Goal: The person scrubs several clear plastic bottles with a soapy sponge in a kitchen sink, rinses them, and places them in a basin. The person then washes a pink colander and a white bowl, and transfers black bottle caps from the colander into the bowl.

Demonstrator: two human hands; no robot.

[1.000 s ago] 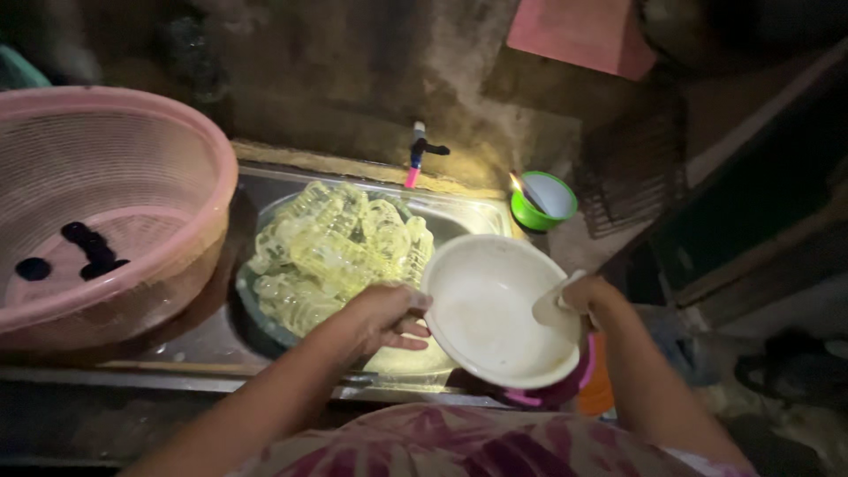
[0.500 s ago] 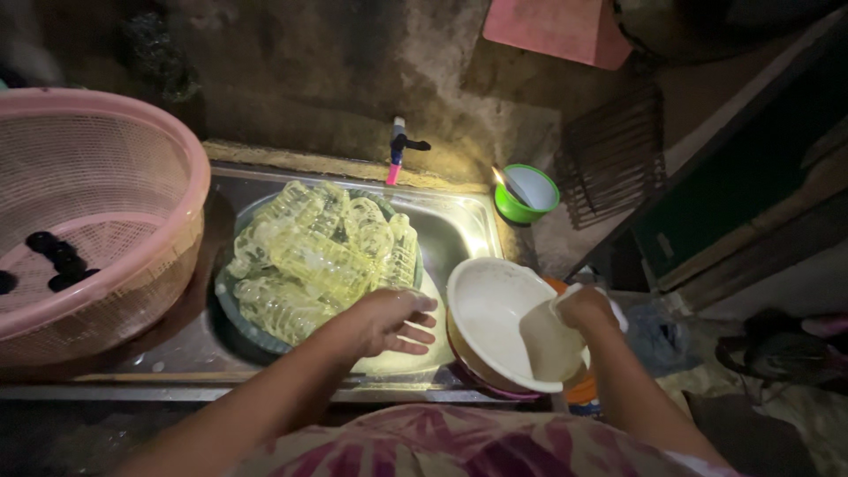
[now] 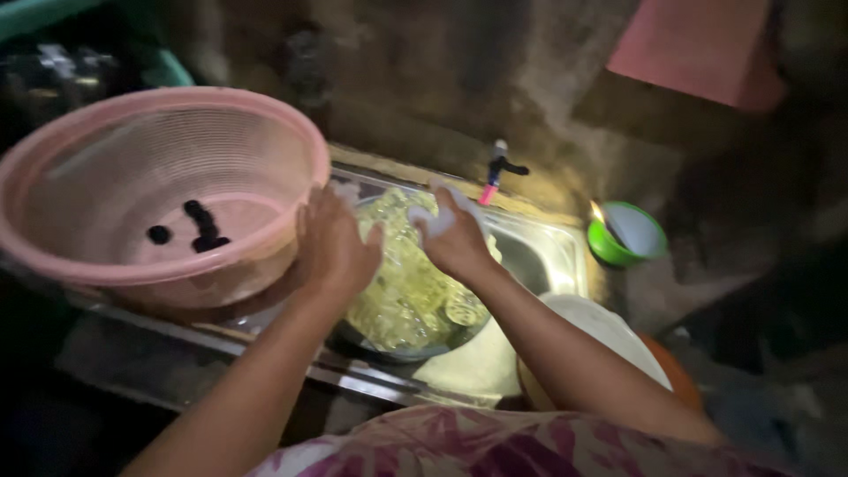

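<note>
A pink mesh basket (image 3: 132, 190) with a few dark bits inside sits at the far left on the bench (image 3: 132, 353). Just right of it, the left hand (image 3: 334, 247) hovers over the glass dish (image 3: 406, 291) in the steel sink (image 3: 548, 256), fingers spread, gripping nothing. The right hand (image 3: 455, 237), soapy, fingers loosely curled, hangs over the same dish; whether it holds anything I cannot tell. A white bowl (image 3: 609, 331) lies below the right forearm, a green cup (image 3: 627, 234) farther right.
</note>
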